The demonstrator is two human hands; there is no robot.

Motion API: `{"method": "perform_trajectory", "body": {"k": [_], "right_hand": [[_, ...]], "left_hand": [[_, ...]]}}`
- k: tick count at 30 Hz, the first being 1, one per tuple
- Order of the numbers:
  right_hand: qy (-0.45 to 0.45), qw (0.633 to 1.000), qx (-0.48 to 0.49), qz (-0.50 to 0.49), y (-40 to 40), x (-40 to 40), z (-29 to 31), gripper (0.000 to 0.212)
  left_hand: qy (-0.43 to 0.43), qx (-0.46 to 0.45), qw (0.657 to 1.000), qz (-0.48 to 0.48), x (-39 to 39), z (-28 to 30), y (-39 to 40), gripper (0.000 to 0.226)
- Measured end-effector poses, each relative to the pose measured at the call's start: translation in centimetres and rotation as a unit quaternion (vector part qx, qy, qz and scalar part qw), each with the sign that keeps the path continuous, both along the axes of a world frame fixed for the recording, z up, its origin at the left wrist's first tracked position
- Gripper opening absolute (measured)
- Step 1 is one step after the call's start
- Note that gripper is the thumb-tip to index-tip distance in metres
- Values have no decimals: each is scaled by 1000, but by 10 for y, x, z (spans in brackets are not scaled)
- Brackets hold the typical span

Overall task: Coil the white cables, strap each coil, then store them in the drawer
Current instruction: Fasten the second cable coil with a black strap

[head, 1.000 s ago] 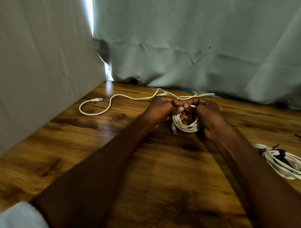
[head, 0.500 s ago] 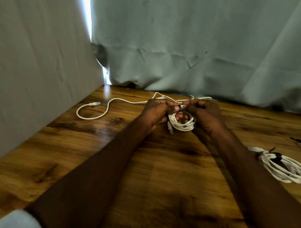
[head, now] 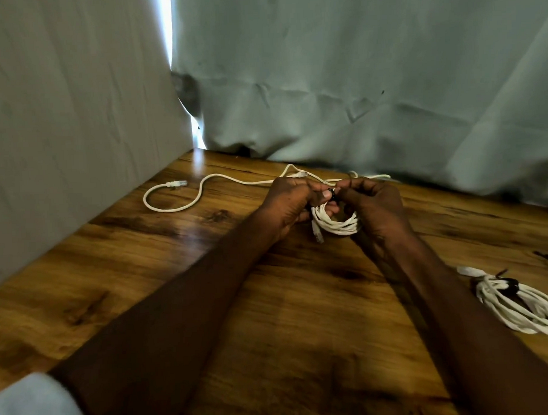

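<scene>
On the wooden tabletop (head: 144,274), walled by grey-green fabric sheets (head: 354,64), a loose white cable (head: 179,207) trails far left and a strapped coil (head: 518,304) lies at right. Above the table's middle, the left hand (head: 289,203) and right hand (head: 375,205) curl around a white cable coil (head: 337,225), fingertips pinching a black strap (head: 330,195) at its top.
</scene>
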State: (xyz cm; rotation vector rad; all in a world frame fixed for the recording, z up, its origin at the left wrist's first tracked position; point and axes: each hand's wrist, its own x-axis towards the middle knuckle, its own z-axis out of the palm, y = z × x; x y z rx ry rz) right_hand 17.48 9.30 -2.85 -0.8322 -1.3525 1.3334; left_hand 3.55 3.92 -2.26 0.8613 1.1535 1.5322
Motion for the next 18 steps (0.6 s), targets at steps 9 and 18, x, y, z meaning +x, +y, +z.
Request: {"method": "perform_trajectory", "body": {"k": [9,18], "right_hand": [[39,999,-19,12,0,-1,3,12],[17,1000,12,-7,-1,-4,-2,12]], "left_hand": [[-35,-8,999,-9,-2,3,3,19],[-39,-15,999,4,-2,2,1,20]]}}
